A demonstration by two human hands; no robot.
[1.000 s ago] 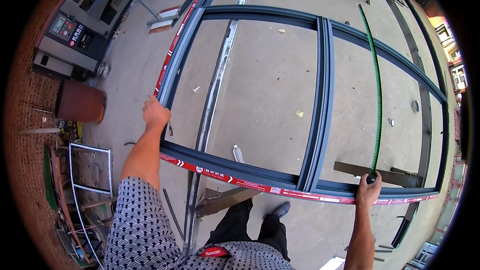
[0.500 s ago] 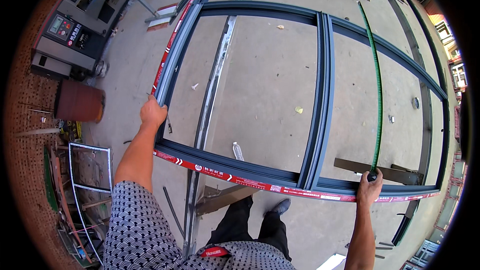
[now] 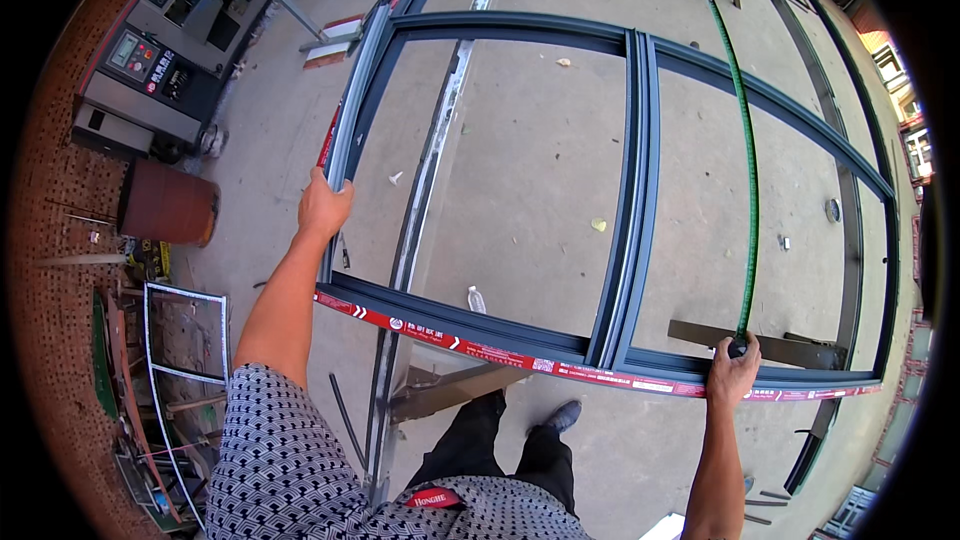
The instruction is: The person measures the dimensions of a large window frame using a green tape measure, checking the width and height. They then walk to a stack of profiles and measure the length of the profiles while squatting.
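Head view: we see the large dark grey aluminium window frame (image 3: 632, 210), with two mullions and a red-taped near rail, lying flat before us, its long axis running left to right. Our left hand (image 3: 324, 208) has its fingers wrapped over the left upright, the frame extending rightward from them. Our right hand (image 3: 733, 372) sits clenched on the near rail, pinching the end of a thin green flexible strip (image 3: 748, 170) that runs straight away from the fingers across the frame's right bay. Smooth extruded profiles; bare concrete floor (image 3: 520, 160) below.
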